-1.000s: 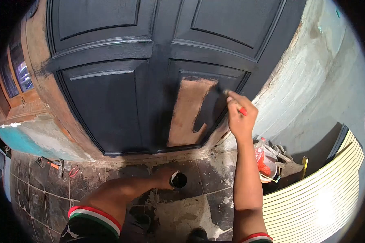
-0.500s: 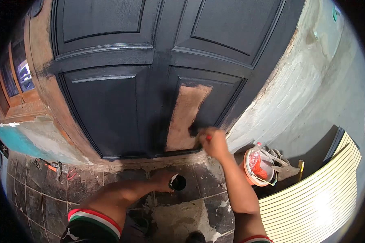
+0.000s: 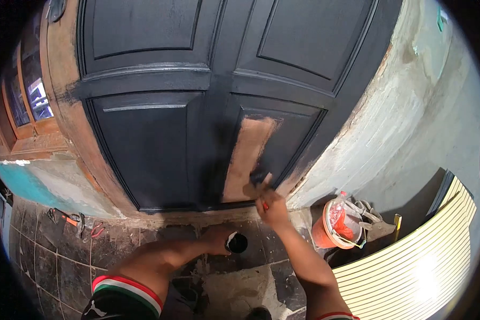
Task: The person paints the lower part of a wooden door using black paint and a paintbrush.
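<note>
Head view: dark-coated door [image 3: 144, 149] straight ahead, with a bare brown strip [image 3: 242, 160] down its lower right panel [image 3: 290, 138]. Looks like brushing in hand, most of that panel already dark. Probably calls for steady strokes along the strip's ragged edge, with care near the base. Right hand [image 3: 273, 209]: closed round slim brush [image 3: 266, 180], with bristles [image 3: 257, 176] at the strip's edge, apparently in contact. Left hand [image 3: 216, 241]: curled round side of round, dark cup [image 3: 237, 242]; can't tell whether lifted or resting on floor. Seems matte on flat faces, shinier on raised molding [image 3: 146, 105]. Further out: rough plastered wall [image 3: 373, 122], orange bucket [image 3: 325, 226], cream ribbed sheet [image 3: 400, 266], worn dark tiles [image 3: 48, 266], red-handled pliers [image 3: 97, 230].
</note>
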